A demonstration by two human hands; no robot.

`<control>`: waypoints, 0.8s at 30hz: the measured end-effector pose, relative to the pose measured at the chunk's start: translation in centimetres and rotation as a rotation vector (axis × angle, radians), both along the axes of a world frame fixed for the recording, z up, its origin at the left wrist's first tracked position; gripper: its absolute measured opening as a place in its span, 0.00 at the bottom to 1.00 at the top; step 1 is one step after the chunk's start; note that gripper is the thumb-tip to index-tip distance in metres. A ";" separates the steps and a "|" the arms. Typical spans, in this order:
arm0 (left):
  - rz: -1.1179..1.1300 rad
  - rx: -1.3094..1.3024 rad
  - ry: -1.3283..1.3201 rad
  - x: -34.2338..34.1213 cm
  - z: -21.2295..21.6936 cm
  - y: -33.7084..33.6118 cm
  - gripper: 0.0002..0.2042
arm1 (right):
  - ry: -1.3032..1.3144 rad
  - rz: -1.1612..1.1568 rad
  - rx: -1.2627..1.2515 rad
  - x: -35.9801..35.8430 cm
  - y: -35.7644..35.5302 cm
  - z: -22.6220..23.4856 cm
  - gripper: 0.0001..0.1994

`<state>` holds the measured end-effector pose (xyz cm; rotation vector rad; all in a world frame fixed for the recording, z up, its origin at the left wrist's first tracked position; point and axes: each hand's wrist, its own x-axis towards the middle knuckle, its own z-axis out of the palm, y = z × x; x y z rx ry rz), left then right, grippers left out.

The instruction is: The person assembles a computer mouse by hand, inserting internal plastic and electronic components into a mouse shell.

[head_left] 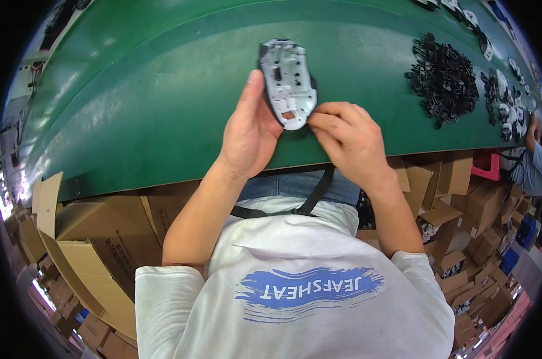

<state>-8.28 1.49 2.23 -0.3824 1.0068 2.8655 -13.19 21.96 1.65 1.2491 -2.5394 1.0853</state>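
Over the green table I hold a computer-mouse shell (290, 90), its pale grey inside facing up and dark parts along its sides. Small black pieces sit within it, and near its close end there is a squarish opening. My left hand (249, 128) grips it from the left, thumb along the side edge and the other fingers underneath, mostly hidden. At the shell's near right edge my right hand (350, 136) is closed, thumb and fingertips together. Whether a small part is pinched there is hidden.
A heap of small black parts (443, 81) lies to the right on the green table (163, 107). Beyond it are white and black shells (511, 113). Open cardboard boxes (103, 233) stand below the table edge on both sides. Another person's arm (531, 134) shows at far right.
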 end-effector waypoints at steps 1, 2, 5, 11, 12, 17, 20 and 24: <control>-0.027 0.002 -0.012 -0.1 -0.1 0.1 0.26 | -0.077 -0.036 -0.040 -0.4 0.5 -0.2 0.14; -0.020 -0.002 -0.016 -0.1 0.0 0.3 0.26 | -0.155 -0.074 -0.080 -0.6 0.5 -0.2 0.13; -0.053 -0.037 -0.008 -0.2 0.6 0.5 0.25 | -0.296 -0.171 -0.128 -0.6 -0.2 0.8 0.11; -0.134 0.087 -0.016 0.1 -0.2 -0.9 0.28 | -0.580 -0.211 -0.496 -1.2 0.4 0.7 0.12; -0.134 0.091 -0.021 0.2 -0.2 -0.9 0.28 | -0.599 -0.204 -0.589 -1.1 0.6 1.4 0.13; -0.148 -0.077 -0.061 1.2 1.3 0.2 0.28 | -0.483 -0.029 -0.526 -1.3 -1.2 4.5 0.21; -0.147 -0.069 -0.084 2.3 2.4 1.3 0.26 | -0.359 -0.060 -0.508 -1.4 -2.7 4.1 0.24; -0.215 0.029 -0.088 2.3 2.8 0.9 0.28 | -0.397 -0.077 -0.437 -0.8 -2.5 4.6 0.27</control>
